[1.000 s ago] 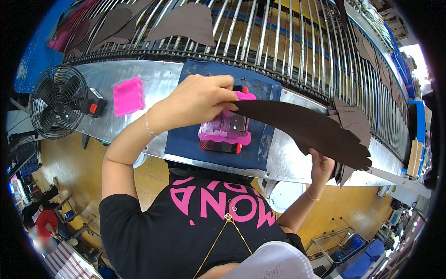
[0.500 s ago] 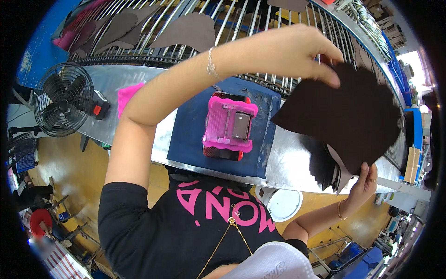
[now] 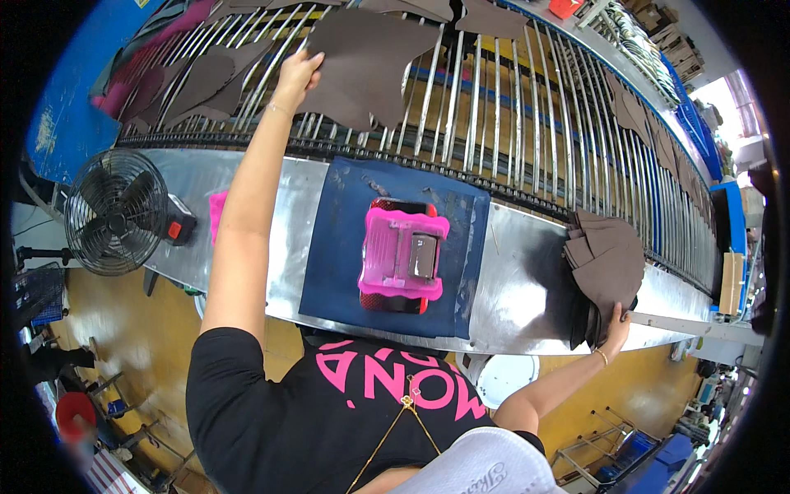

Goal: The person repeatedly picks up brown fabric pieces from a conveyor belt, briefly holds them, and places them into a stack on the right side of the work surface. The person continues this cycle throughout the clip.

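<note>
With my left arm stretched out over the metal-bar rack (image 3: 510, 107), my left hand (image 3: 298, 81) pinches the left edge of a flat dark brown cut piece (image 3: 370, 70). The piece lies flat at or just over the bars; whether it touches them I cannot tell. Its outline is curved, with a pointed corner. My right hand (image 3: 615, 328) grips the lower edge of a fanned stack of similar brown pieces (image 3: 607, 263) at the right end of the metal table (image 3: 514, 280). The thumb lies on top; the other fingers are mostly hidden.
A pink wavy-edged holder with a dark block (image 3: 403, 251) sits on a blue mat (image 3: 337, 247) before me. To the left stand a black fan (image 3: 115, 212) and a bit of pink material (image 3: 217, 216). Other brown pieces (image 3: 216, 82) lie along the rack.
My left hand has carried a brown piece from above the stack at the right across to the rack at the upper left. My right hand stays at the stack, slightly lower and further left.
</note>
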`<state>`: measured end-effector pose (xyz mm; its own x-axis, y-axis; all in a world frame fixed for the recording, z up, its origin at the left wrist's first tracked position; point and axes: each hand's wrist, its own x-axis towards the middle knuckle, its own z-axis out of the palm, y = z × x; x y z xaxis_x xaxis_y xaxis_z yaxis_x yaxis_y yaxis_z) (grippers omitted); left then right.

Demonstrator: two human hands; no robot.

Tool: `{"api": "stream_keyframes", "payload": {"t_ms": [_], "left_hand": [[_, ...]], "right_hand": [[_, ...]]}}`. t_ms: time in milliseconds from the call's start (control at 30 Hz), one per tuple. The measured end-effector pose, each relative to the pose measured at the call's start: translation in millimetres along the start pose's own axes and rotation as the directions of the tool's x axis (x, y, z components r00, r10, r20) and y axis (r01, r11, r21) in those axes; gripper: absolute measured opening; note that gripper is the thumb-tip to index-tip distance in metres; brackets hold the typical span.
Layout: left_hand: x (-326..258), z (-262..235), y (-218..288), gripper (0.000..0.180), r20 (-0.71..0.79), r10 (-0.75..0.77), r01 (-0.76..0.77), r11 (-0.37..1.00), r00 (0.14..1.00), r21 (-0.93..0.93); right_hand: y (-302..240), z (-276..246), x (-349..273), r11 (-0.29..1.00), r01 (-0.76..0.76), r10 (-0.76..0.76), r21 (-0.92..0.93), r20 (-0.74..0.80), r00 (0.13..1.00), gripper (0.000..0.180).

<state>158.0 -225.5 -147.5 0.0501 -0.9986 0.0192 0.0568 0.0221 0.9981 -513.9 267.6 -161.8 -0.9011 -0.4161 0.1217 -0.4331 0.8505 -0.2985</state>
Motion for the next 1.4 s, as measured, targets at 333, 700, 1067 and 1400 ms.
{"api": "stream_keyframes", "payload": {"t_ms": [333, 700, 1067, 1400], "left_hand": [[41, -46, -69, 0.042, -0.332, -0.075, 0.201, 0.910, 0.940, 0.363], [-78, 32, 53, 0.053, 0.344, -0.008, -0.080, 0.967, 0.939, 0.240], [-200, 4, 151, 0.016, 0.436, 0.316, -0.447, 0.862, 0.843, 0.238], [-258, -58, 166, 0.017, 0.304, 0.168, -0.293, 0.853, 0.938, 0.432]], "right_hand": [[-56, -33, -26, 0.931, -0.064, 0.035, -0.360, -0.087, 0.996, 0.072], [-195, -156, -136, 0.824, 0.526, -0.443, 0.213, -0.337, 0.831, 0.033], [-348, -59, -252, 0.162, 0.553, -0.777, 0.817, -0.239, 0.582, 0.028], [-358, -29, -271, 0.024, 0.589, -0.967, 0.808, -0.131, 0.218, 0.011]]}}
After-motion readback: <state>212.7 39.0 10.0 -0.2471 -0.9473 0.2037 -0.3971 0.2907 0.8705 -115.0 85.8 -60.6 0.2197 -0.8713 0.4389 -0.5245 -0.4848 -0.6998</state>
